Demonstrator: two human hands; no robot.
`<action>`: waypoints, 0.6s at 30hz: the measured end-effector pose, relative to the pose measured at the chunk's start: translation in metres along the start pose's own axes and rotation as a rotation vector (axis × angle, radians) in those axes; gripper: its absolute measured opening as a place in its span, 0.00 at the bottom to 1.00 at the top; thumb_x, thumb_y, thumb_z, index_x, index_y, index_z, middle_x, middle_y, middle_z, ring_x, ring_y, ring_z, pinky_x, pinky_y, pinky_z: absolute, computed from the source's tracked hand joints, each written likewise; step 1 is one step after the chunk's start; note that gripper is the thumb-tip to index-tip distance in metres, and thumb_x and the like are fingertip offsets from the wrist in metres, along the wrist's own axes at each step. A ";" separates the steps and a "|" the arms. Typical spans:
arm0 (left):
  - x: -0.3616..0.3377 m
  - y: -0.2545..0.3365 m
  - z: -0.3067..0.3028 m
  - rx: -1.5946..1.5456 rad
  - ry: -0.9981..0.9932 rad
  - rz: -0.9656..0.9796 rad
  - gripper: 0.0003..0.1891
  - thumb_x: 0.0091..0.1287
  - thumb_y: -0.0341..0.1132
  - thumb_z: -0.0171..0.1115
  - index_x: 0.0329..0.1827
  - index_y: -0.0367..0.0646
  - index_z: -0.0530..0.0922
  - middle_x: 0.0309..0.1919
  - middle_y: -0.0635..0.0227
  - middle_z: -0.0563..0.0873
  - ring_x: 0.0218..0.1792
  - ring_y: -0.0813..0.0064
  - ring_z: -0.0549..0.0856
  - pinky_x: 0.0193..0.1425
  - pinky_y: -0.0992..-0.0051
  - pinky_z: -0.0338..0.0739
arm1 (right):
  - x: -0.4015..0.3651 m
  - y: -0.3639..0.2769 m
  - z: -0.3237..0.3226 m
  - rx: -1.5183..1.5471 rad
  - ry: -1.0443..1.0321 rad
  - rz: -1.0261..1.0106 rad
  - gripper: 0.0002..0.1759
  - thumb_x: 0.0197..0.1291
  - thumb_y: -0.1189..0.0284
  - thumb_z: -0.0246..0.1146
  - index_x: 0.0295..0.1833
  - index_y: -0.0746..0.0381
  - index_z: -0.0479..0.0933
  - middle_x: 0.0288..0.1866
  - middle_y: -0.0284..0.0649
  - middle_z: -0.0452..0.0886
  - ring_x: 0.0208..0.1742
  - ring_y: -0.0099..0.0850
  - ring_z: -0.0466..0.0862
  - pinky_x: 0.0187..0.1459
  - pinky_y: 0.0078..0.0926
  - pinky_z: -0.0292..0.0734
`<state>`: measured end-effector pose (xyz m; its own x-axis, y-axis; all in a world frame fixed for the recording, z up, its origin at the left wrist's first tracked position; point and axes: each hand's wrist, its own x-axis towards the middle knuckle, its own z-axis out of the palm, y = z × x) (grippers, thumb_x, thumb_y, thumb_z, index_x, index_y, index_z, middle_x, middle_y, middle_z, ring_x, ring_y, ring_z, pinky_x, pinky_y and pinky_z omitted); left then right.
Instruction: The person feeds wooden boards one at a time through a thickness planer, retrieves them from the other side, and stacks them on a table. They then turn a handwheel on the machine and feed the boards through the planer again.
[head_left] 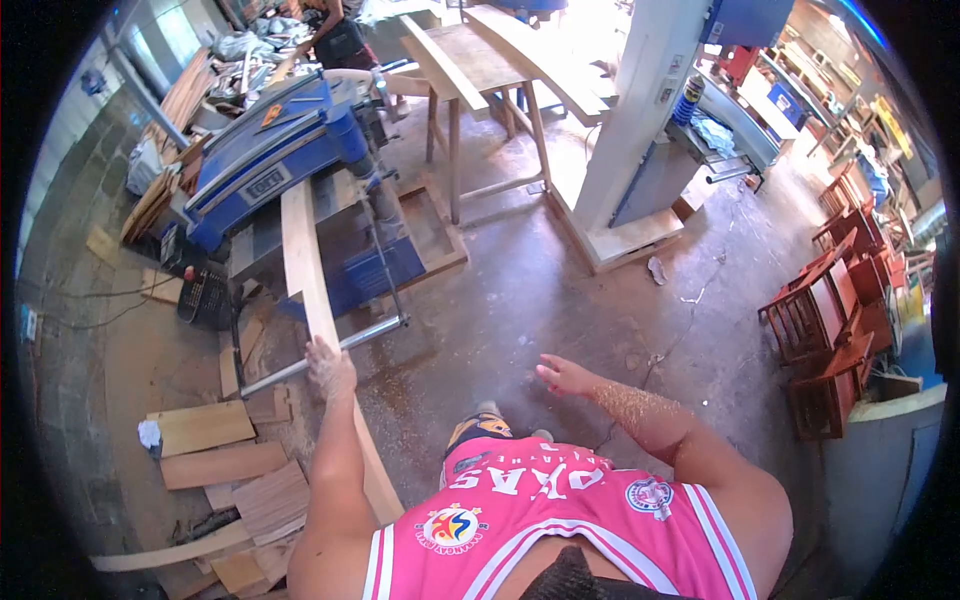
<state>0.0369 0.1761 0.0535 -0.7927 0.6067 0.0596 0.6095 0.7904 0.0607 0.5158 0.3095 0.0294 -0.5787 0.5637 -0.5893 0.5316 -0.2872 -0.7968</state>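
A long pale board (pixel 311 282) runs from under the blue planing machine (pixel 273 165) back along my left side, past a metal roller bar. My left hand (pixel 331 368) rests on the board just behind that bar, its fingers spread over the wood. Away from the board, over the concrete floor, my right hand (pixel 563 375) hangs in the air with fingers apart and nothing in it. Sawdust clings to the right forearm.
Wood offcuts (pixel 222 466) lie on the floor at the left. A wooden stand (pixel 490 60) holds boards ahead, beside a pale upright machine (pixel 640 110). Reddish wooden chairs (pixel 825 300) line the right. Another person (pixel 335 40) stands behind the planing machine.
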 end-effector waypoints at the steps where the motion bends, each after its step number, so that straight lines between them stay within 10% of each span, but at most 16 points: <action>1: 0.001 0.000 -0.002 -0.001 -0.011 0.004 0.40 0.68 0.47 0.58 0.79 0.47 0.48 0.77 0.51 0.54 0.76 0.51 0.57 0.72 0.46 0.59 | 0.010 -0.008 -0.014 -0.039 0.032 0.004 0.44 0.67 0.47 0.57 0.75 0.67 0.55 0.44 0.47 0.82 0.38 0.30 0.82 0.37 0.30 0.78; 8: 0.015 0.012 -0.013 -0.013 -0.024 0.041 0.41 0.68 0.46 0.59 0.78 0.43 0.49 0.75 0.45 0.54 0.74 0.46 0.58 0.74 0.51 0.58 | 0.171 -0.069 -0.167 -0.476 0.363 -0.190 0.38 0.62 0.52 0.65 0.68 0.68 0.66 0.42 0.43 0.81 0.40 0.30 0.80 0.39 0.30 0.78; 10: 0.020 0.008 -0.008 -0.056 0.001 0.087 0.42 0.66 0.44 0.63 0.78 0.42 0.49 0.74 0.42 0.54 0.74 0.44 0.57 0.75 0.51 0.57 | 0.226 -0.106 -0.221 -0.272 0.653 -0.423 0.37 0.61 0.53 0.67 0.66 0.67 0.68 0.42 0.42 0.82 0.41 0.28 0.80 0.37 0.30 0.78; 18: 0.042 0.028 -0.027 0.053 -0.038 0.089 0.46 0.62 0.42 0.66 0.77 0.38 0.48 0.73 0.42 0.56 0.74 0.43 0.58 0.74 0.51 0.59 | 0.343 -0.249 -0.432 0.831 1.154 -0.014 0.43 0.61 0.41 0.61 0.65 0.67 0.67 0.58 0.48 0.74 0.47 0.37 0.79 0.42 0.31 0.82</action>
<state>0.0208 0.2213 0.0846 -0.7357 0.6769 0.0243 0.6771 0.7359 0.0039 0.4522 0.9090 0.0836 0.4551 0.7595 -0.4649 -0.2152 -0.4128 -0.8850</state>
